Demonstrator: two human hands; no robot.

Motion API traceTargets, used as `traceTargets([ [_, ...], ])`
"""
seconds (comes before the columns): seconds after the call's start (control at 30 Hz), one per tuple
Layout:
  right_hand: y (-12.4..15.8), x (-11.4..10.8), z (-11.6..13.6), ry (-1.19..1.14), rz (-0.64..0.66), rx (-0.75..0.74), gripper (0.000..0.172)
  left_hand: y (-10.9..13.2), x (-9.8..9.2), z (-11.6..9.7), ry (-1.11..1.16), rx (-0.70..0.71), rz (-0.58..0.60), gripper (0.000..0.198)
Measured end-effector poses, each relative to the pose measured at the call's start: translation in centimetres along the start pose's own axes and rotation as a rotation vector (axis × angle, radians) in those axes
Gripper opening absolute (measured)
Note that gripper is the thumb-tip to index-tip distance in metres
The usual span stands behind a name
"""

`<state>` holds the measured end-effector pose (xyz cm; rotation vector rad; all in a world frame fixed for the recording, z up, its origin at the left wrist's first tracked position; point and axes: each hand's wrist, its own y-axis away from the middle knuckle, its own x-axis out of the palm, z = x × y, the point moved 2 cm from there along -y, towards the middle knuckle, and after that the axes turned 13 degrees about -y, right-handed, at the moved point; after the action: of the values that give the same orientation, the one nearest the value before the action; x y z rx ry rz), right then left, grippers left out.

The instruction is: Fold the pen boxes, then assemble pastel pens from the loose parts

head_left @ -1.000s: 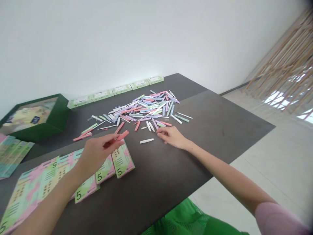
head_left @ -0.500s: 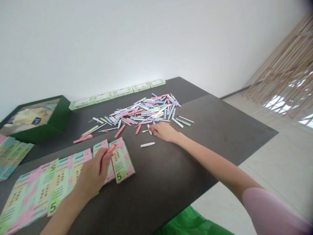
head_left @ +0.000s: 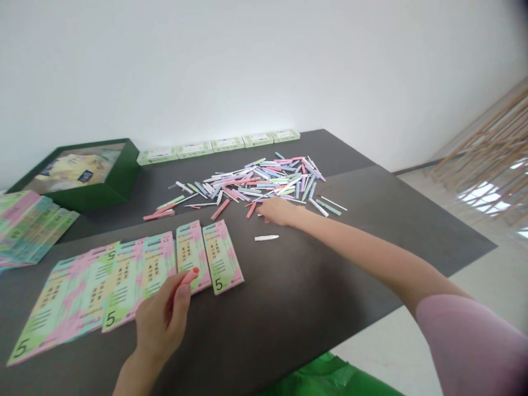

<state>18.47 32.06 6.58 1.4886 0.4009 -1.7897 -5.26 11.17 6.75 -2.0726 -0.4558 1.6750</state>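
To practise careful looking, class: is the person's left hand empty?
No, the left hand holds a pink tube, whose end sticks out past the thumb.

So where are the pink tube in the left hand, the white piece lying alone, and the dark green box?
Pink tube [head_left: 189,276]: head view, on its side.
White piece [head_left: 267,238]: head view, middle of its body.
Dark green box [head_left: 122,177]: head view, its outer wall.
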Motion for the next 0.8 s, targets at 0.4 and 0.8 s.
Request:
traceTargets([
  [0.4, 4.8, -1.7, 3.2, -0.720, -0.440, 0.044, 0.048, -10.4, -1.5, -3.8, -0.508, 0.408, 0.268, 0.051],
  [0.8, 3.3, 0.3, 10.0, -2.701, -0.410, 0.174, 0.063, -14.8, -1.0, -9.3, -0.348, 0.699, 0.450, 0.031],
])
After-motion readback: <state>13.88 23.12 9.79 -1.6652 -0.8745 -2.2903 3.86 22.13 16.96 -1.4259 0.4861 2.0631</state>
